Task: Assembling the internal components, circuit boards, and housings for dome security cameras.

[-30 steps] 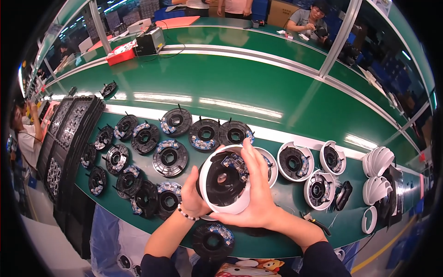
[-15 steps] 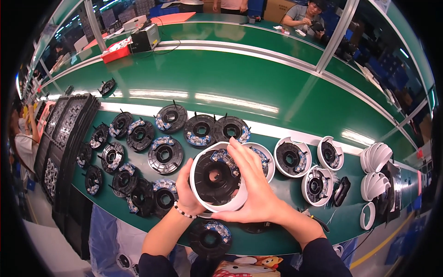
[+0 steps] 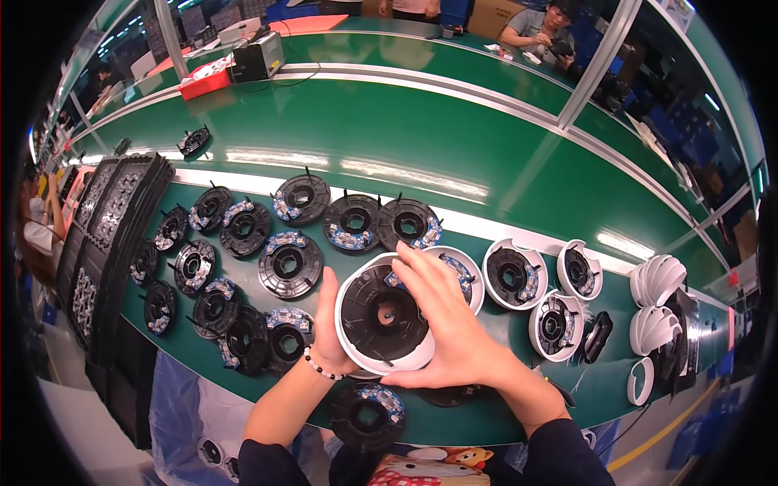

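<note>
Between my two hands, above the green workbench, is a round white housing (image 3: 411, 360) with a black disc-shaped part (image 3: 369, 320) seated inside it. My left hand (image 3: 328, 336), with a beaded bracelet at the wrist, wraps the housing's left side. On the other side my right hand (image 3: 446, 324) grips the rim, its fingers reaching over the top edge and its thumb low along the wall. Those fingers hide part of the blue circuit board (image 3: 395, 279) on the disc. Just below my hands lies a loose black disc (image 3: 369, 417) with a blue board.
Several black discs with boards (image 3: 290, 266) spread across the left of the bench. White housings holding discs (image 3: 515, 274) stand to the right, beside stacked white rings (image 3: 658, 279). Black trays (image 3: 109, 235) rise at the left edge. Across the bench sits another person (image 3: 539, 36).
The housing in my hands has tilted slightly, so the disc faces up more squarely. My right fingers now cover more of its board. Both hands keep their hold.
</note>
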Tool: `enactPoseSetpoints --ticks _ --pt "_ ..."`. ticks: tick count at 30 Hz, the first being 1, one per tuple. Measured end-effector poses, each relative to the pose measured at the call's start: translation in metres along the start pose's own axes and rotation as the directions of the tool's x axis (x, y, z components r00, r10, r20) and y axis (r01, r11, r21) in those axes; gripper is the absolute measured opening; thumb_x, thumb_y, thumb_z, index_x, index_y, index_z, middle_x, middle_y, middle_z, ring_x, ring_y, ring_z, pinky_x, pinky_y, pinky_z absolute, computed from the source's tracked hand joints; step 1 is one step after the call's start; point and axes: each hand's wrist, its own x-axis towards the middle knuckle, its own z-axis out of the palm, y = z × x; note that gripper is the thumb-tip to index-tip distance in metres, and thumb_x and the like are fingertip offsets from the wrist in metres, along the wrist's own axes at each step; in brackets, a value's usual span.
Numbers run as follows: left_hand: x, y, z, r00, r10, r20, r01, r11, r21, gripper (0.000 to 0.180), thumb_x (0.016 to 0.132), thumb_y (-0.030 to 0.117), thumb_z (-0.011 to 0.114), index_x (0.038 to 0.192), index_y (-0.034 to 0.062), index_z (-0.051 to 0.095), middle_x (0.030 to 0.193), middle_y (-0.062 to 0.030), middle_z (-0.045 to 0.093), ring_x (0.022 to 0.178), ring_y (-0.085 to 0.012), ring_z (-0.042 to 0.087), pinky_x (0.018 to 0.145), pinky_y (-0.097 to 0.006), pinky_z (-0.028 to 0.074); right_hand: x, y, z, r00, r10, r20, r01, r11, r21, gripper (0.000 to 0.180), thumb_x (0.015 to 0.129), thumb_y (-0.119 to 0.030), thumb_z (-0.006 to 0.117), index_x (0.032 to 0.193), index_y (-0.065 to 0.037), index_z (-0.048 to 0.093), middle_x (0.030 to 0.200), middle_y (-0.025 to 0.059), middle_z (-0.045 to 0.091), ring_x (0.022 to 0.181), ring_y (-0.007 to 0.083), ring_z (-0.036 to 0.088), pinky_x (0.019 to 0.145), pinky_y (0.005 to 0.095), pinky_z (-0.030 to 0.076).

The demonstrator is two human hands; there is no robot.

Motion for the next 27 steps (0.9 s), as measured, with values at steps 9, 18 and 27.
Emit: enactPoseSetpoints --ticks 9,18,27 --pt "-0.001 -0.002 -0.015 0.998 -0.007 0.059 0.007 1.0 0.012 0.081 0.076 0.069 0.024 0.127 0.0066 0.031 0.125 -0.0137 0.04 0.113 -0.028 0.043 0.094 -0.042 0.036 0.003 0.003 -0.009 0.994 -0.014 0.105 0.011 1.0 0.027 0.103 0.046 -0.031 0.077 0.128 0.001 0.023 0.132 0.0207 0.022 0.121 0.0386 0.021 0.097 0.046 0.023" --pt "0.004 -0.005 0.0 0.987 0.149 -0.052 -0.138 0.974 0.181 0.068 0.069 0.039 0.049 0.123 0.0004 0.034 0.117 -0.0153 0.047 0.103 -0.0266 0.05 0.091 -0.039 0.04 0.002 0.007 0.006 0.998 -0.002 -0.06 -0.001 0.999 -0.043 0.102 0.05 -0.041 0.076 0.126 0.003 0.023 0.13 0.0236 0.024 0.121 0.0397 0.022 0.099 0.0468 0.019" --pt "-0.003 -0.014 -0.007 0.971 0.221 -0.089 -0.204 0.965 0.163 0.068 0.069 0.048 0.045 0.121 0.0034 0.038 0.116 -0.0152 0.048 0.102 -0.0273 0.051 0.088 -0.039 0.042 -0.006 -0.001 0.011 0.998 0.017 -0.057 -0.022 0.997 -0.078 0.102 0.053 -0.045 0.074 0.128 0.001 0.022 0.133 0.0216 0.021 0.122 0.0403 0.021 0.096 0.0481 0.022"
